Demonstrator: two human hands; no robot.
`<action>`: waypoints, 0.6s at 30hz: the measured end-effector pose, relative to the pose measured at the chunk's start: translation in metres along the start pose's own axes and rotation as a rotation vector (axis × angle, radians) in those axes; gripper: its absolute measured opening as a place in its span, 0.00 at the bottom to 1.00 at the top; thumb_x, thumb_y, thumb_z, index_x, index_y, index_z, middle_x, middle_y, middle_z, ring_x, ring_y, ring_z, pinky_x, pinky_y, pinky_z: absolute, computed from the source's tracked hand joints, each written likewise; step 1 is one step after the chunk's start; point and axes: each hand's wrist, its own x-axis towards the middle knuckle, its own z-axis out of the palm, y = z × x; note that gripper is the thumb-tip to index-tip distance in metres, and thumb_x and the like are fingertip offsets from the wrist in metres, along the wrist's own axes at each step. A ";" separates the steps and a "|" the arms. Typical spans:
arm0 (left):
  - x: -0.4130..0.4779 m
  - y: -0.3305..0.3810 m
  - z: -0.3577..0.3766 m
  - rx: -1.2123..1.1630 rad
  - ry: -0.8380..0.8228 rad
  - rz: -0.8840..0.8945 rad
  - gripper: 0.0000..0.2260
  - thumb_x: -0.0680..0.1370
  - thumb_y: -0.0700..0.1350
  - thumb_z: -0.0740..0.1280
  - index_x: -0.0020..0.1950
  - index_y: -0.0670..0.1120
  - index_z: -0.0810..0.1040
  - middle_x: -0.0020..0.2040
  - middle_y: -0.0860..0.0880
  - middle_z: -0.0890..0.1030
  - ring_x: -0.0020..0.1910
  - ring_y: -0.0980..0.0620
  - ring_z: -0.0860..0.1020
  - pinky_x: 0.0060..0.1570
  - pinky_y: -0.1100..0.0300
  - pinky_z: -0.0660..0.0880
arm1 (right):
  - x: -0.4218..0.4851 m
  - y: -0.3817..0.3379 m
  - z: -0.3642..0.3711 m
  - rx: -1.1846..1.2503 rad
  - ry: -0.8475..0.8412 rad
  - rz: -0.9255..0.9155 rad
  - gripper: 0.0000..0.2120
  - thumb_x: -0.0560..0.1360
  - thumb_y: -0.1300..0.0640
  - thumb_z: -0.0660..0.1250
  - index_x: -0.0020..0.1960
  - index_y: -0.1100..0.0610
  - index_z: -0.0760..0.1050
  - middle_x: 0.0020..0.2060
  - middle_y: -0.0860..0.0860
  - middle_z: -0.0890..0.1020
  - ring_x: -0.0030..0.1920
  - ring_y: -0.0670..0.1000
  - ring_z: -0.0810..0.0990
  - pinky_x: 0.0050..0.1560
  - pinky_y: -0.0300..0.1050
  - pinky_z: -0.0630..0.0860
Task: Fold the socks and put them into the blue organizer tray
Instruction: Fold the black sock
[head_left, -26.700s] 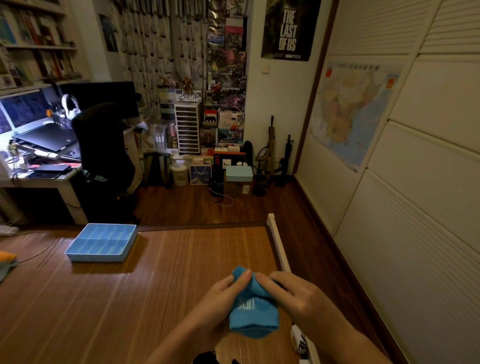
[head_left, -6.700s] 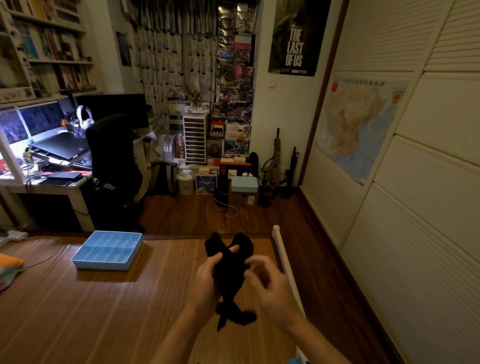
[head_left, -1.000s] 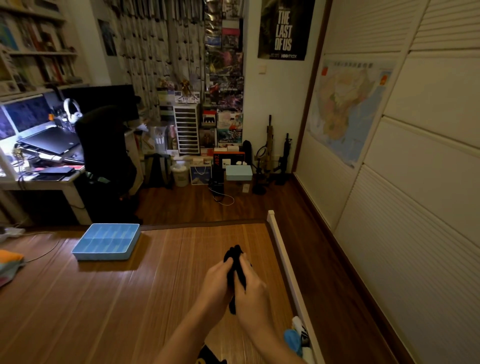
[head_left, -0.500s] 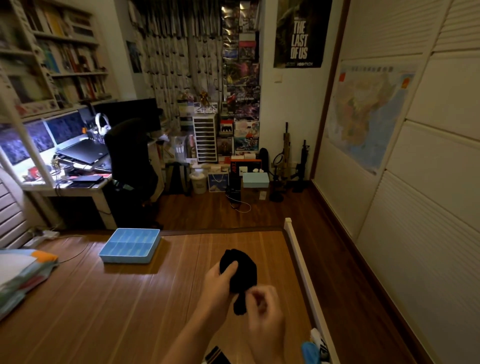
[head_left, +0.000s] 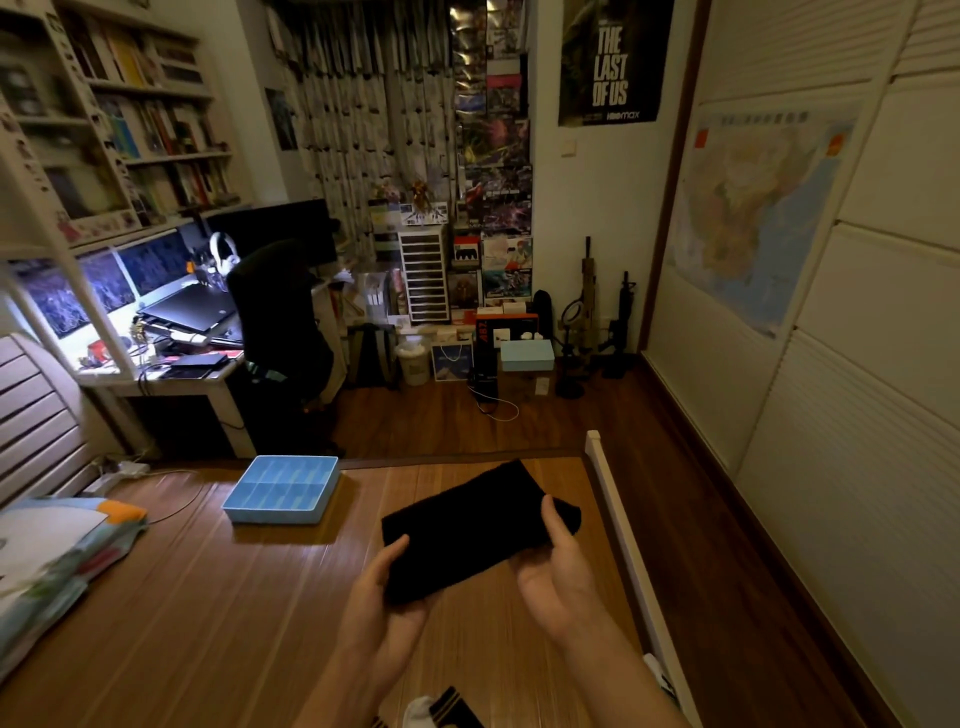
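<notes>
Sock (head_left: 467, 530) looks light and floppy, so my left hand (head_left: 384, 608) and right hand (head_left: 558, 571) pinch its two ends.

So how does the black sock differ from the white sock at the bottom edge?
The black sock is plain and held spread between the left hand and right hand; the white sock has a dark striped band, lies unheld, partly cut off. Both are outside the blue tray.

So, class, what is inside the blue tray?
Only blue dividers show inside the tray, splitting it into compartments; no sock shows there. The near wall hides part of the closest row. The black sock is outside it, in the left hand and right hand.
</notes>
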 end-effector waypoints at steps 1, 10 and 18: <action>-0.002 0.001 -0.003 -0.002 0.010 0.001 0.17 0.74 0.39 0.67 0.62 0.42 0.79 0.56 0.37 0.85 0.51 0.40 0.84 0.40 0.53 0.85 | 0.001 0.001 0.001 -0.025 0.006 -0.008 0.20 0.80 0.57 0.65 0.70 0.62 0.73 0.63 0.62 0.81 0.64 0.61 0.79 0.67 0.53 0.74; -0.004 0.001 -0.020 0.181 -0.040 -0.069 0.22 0.73 0.37 0.67 0.67 0.40 0.77 0.51 0.40 0.88 0.44 0.43 0.88 0.34 0.55 0.83 | 0.011 -0.002 0.013 -0.201 0.057 -0.085 0.14 0.78 0.64 0.68 0.63 0.65 0.77 0.58 0.63 0.84 0.59 0.61 0.83 0.62 0.56 0.78; -0.002 0.029 -0.012 0.323 -0.374 -0.369 0.41 0.63 0.57 0.84 0.72 0.44 0.76 0.66 0.39 0.81 0.61 0.39 0.82 0.55 0.45 0.79 | 0.003 -0.037 0.032 -0.784 -0.202 0.026 0.14 0.78 0.59 0.69 0.63 0.60 0.79 0.57 0.59 0.85 0.53 0.57 0.86 0.49 0.48 0.83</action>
